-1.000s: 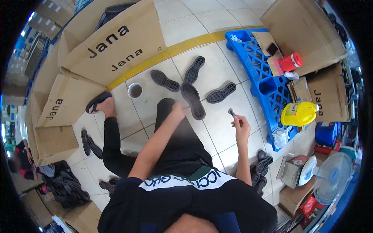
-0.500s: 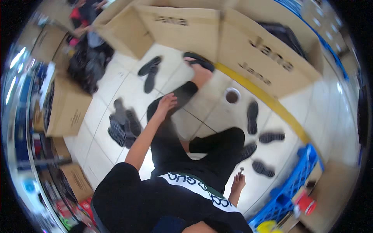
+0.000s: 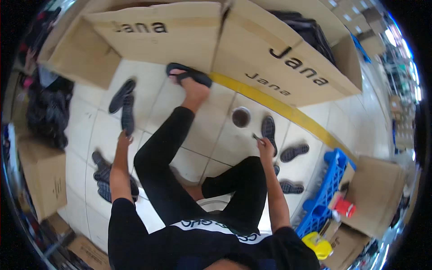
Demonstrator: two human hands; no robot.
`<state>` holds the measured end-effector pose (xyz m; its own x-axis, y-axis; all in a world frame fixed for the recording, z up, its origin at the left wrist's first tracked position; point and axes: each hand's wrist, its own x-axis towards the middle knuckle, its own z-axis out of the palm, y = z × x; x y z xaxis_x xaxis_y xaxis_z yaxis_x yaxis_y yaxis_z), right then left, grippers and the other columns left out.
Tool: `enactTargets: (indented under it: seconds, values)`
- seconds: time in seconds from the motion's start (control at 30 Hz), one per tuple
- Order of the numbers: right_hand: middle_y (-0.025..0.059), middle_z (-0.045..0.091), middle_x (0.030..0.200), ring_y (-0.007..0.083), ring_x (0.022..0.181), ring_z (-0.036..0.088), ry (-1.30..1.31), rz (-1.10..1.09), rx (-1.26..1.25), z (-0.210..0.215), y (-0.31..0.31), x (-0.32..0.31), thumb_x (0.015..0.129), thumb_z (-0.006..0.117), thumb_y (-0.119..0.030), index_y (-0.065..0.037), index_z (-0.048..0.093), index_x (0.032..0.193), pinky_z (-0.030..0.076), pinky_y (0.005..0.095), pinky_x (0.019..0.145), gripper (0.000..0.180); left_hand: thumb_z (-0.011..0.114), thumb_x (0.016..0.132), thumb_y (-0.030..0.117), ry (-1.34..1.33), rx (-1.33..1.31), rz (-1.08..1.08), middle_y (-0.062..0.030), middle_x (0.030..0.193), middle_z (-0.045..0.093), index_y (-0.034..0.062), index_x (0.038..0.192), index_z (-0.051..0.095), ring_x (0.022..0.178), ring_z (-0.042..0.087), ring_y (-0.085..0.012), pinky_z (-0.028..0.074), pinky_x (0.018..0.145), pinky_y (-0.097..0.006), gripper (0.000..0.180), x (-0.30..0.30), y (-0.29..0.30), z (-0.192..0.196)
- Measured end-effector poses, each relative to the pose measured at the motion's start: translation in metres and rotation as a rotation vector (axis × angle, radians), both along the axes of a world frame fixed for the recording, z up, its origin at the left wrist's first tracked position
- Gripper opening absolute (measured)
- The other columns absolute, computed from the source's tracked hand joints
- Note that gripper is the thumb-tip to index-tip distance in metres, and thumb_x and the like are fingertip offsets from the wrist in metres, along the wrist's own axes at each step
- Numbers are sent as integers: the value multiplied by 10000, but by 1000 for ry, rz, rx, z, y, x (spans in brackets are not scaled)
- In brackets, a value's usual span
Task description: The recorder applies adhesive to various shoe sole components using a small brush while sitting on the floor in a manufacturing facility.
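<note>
My left hand [image 3: 124, 138] is closed at the near end of a dark shoe sole [image 3: 128, 112], which lies on the tiles beside another dark sole [image 3: 120, 95]. My right hand [image 3: 266, 147] grips a small slim tool with a metallic part [image 3: 257, 138]; its exact kind is too small to tell. Just ahead of that tool stands a white round cup [image 3: 233, 118] with dark brown contents. Beside my right hand lies a dark sole [image 3: 268, 130], partly covered by the hand. Further right are two more soles, one tilted [image 3: 294, 153] and one nearer me [image 3: 291, 187].
Large cardboard boxes [image 3: 252, 58] stand along the far side, behind a yellow floor line [image 3: 270, 97]. A blue plastic pallet [image 3: 321, 189] is at the right, with a red item [image 3: 344, 207] near it. Several piled soles [image 3: 103, 180] lie left of my legs. Black bags [image 3: 47, 112] sit far left.
My left hand has gone from above my knee to the sole at the left and closed on it. My right hand has moved forward with the small tool, close to the cup. The view has shifted.
</note>
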<state>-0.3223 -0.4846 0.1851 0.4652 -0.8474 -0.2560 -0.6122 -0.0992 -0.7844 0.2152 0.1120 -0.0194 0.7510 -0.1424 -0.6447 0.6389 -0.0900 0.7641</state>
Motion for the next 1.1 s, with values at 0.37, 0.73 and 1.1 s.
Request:
enactTargets:
  seconds: [0.37,0.73,1.1]
  values:
    - [192,660,953,387,788,633,121,304,-341,-78,-81,61,833,637,-164,-22,673,929,506,415,725,176,639,886,279,-101,135,529,-102,1151,517,65,1101,519,994,533,-287,502,783,-479,326,-64,-110,72]
    - [106,663,684,159,560,636,-61,-35,-36,-81,-100,36,832,693,-238,28,683,890,487,296,542,273,630,886,471,-656,361,634,-118,994,640,-13,1160,600,873,609,-205,514,807,-346,557,-215,-57,397]
    - [87,679,718,139,578,627,-306,-172,-189,-67,-83,32,851,682,-200,-7,686,899,480,275,538,199,458,918,600,52,-423,212,-171,1108,639,82,1217,546,960,630,-348,537,811,-458,605,-377,-154,419]
